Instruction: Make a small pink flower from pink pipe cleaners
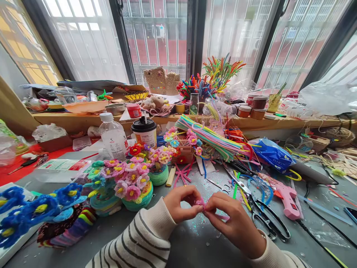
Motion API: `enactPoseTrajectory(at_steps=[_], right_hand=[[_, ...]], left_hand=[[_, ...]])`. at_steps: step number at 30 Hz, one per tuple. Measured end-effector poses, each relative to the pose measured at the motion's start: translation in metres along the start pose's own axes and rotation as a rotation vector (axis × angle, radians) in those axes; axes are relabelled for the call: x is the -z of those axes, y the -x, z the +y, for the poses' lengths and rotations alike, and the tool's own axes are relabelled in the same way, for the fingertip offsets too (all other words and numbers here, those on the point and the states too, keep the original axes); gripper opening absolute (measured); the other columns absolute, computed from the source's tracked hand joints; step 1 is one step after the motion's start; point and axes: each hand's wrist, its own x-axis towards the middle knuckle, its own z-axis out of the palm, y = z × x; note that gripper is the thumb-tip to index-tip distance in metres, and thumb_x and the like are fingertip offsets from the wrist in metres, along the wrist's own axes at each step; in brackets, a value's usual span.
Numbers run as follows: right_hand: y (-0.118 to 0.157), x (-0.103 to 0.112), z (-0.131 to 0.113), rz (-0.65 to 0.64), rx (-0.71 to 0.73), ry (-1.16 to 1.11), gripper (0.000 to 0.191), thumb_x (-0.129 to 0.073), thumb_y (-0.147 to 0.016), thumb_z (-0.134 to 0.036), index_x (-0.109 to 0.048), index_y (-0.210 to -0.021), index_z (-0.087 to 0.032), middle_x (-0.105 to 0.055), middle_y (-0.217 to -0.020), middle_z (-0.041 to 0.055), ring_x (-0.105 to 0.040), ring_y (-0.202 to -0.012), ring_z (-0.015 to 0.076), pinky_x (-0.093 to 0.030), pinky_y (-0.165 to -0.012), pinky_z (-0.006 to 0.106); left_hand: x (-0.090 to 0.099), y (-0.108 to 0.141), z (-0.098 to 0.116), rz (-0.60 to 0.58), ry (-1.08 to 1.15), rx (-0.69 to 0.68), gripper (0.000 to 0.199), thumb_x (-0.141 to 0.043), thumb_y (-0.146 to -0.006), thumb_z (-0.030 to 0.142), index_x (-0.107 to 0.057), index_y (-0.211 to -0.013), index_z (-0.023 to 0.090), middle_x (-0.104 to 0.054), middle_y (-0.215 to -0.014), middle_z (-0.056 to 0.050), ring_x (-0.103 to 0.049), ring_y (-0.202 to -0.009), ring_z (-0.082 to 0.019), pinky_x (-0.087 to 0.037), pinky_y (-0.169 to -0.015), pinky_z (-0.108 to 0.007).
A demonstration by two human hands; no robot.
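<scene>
Both hands meet over the grey table, fingertips pinched together on a short pink pipe cleaner (201, 202). My left hand (182, 204) grips it from the left, thumb and forefinger closed. From the right, my right hand (230, 216) pinches the same piece, and a bit of pink shows below its fingers. Just beyond the hands lie several bent pink pipe cleaners (184, 174) in a loose star shape. Small silver scissors (220, 186) and large black-handled scissors (258, 208) rest to the right. Potted pipe-cleaner flowers (132, 178) stand to the left.
A pink glue gun (288, 201) with a cord lies at the right. Behind are a bundle of pastel pipe cleaners (212, 137), a blue packet (272, 154), a clear bottle (113, 136) and a lidded cup (144, 132). Blue flowers (41, 208) stand at the left edge.
</scene>
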Motion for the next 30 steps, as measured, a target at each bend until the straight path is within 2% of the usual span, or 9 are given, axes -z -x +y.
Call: enactPoseTrajectory(at_steps=[6, 11, 15, 16, 18, 20, 22, 25, 30], right_hand=[[-0.002, 0.001, -0.001, 0.051, -0.08, -0.121, 0.008, -0.051, -0.073, -0.025, -0.055, -0.071, -0.018, -0.058, -0.069, 0.0019, -0.048, -0.071, 0.0157, -0.037, -0.065, 0.028], [-0.002, 0.005, -0.007, 0.068, -0.21, -0.317, 0.014, -0.051, -0.073, -0.029, -0.058, -0.069, -0.017, -0.058, -0.067, 0.0017, -0.051, -0.067, 0.0144, -0.039, -0.063, 0.026], [-0.003, 0.008, -0.012, 0.117, -0.326, -0.587, 0.017, -0.049, -0.074, -0.031, -0.057, -0.068, -0.016, -0.058, -0.063, 0.0003, -0.053, -0.062, 0.013, -0.04, -0.059, 0.023], [-0.003, 0.009, -0.014, 0.139, -0.344, -0.654, 0.018, -0.049, -0.074, -0.031, -0.056, -0.066, -0.016, -0.057, -0.061, -0.0003, -0.053, -0.062, 0.0129, -0.04, -0.059, 0.023], [-0.003, 0.009, -0.016, 0.177, -0.361, -0.749, 0.018, -0.051, -0.072, -0.033, -0.056, -0.064, -0.016, -0.057, -0.059, -0.0005, -0.053, -0.061, 0.0132, -0.041, -0.059, 0.023], [-0.004, 0.008, -0.018, 0.199, -0.369, -0.787, 0.019, -0.053, -0.07, -0.034, -0.057, -0.065, -0.016, -0.058, -0.061, 0.0006, -0.054, -0.063, 0.0144, -0.041, -0.061, 0.024], [-0.005, 0.007, -0.02, 0.218, -0.38, -0.796, 0.02, -0.054, -0.069, -0.035, -0.058, -0.064, -0.016, -0.058, -0.062, 0.0014, -0.053, -0.064, 0.0149, -0.041, -0.062, 0.024], [-0.006, 0.004, -0.021, 0.237, -0.415, -0.807, 0.022, -0.055, -0.067, -0.037, -0.058, -0.06, -0.016, -0.057, -0.059, 0.0006, -0.052, -0.06, 0.0136, -0.041, -0.059, 0.023], [-0.004, -0.001, -0.017, 0.125, -0.446, -0.826, 0.025, -0.054, -0.068, -0.04, -0.057, -0.063, -0.016, -0.055, -0.059, 0.0001, -0.048, -0.056, 0.0111, -0.037, -0.052, 0.02]], left_hand=[[-0.003, 0.0, 0.009, 0.139, 0.002, -0.025, 0.01, -0.054, -0.065, 0.021, -0.047, -0.065, 0.013, -0.053, -0.07, -0.004, -0.051, -0.066, -0.014, -0.042, -0.065, -0.028], [-0.006, 0.002, 0.012, 0.194, 0.339, 0.06, 0.029, -0.061, -0.061, 0.024, -0.046, -0.085, 0.016, -0.054, -0.077, -0.004, -0.053, -0.074, -0.016, -0.041, -0.069, -0.031], [-0.015, 0.001, 0.008, 0.189, 0.577, 0.069, 0.048, -0.068, -0.054, 0.017, -0.046, -0.097, 0.02, -0.053, -0.085, -0.003, -0.053, -0.079, -0.016, -0.04, -0.07, -0.031], [-0.019, 0.0, 0.007, 0.209, 0.612, 0.066, 0.046, -0.068, -0.053, 0.016, -0.049, -0.095, 0.02, -0.054, -0.087, -0.004, -0.052, -0.082, -0.017, -0.039, -0.073, -0.031], [-0.027, -0.002, 0.006, 0.162, 0.731, 0.096, 0.04, -0.069, -0.052, 0.019, -0.055, -0.089, 0.019, -0.057, -0.083, -0.003, -0.054, -0.074, -0.014, -0.039, -0.07, -0.031], [-0.033, -0.003, 0.007, 0.172, 0.796, 0.097, 0.034, -0.07, -0.051, 0.022, -0.06, -0.083, 0.017, -0.06, -0.079, -0.004, -0.054, -0.073, -0.015, -0.037, -0.074, -0.031], [-0.037, -0.004, 0.008, 0.25, 0.809, 0.101, 0.028, -0.069, -0.05, 0.026, -0.063, -0.077, 0.017, -0.061, -0.078, -0.004, -0.053, -0.077, -0.017, -0.036, -0.074, -0.031], [-0.037, -0.005, 0.009, 0.31, 0.792, 0.126, 0.028, -0.068, -0.05, 0.033, -0.065, -0.073, 0.018, -0.06, -0.069, -0.002, -0.052, -0.072, -0.017, -0.035, -0.07, -0.03], [-0.034, -0.004, 0.01, 0.392, 0.736, 0.094, 0.023, -0.07, -0.046, 0.032, -0.066, -0.062, 0.017, -0.057, -0.07, -0.002, -0.049, -0.07, -0.016, -0.035, -0.066, -0.028]])
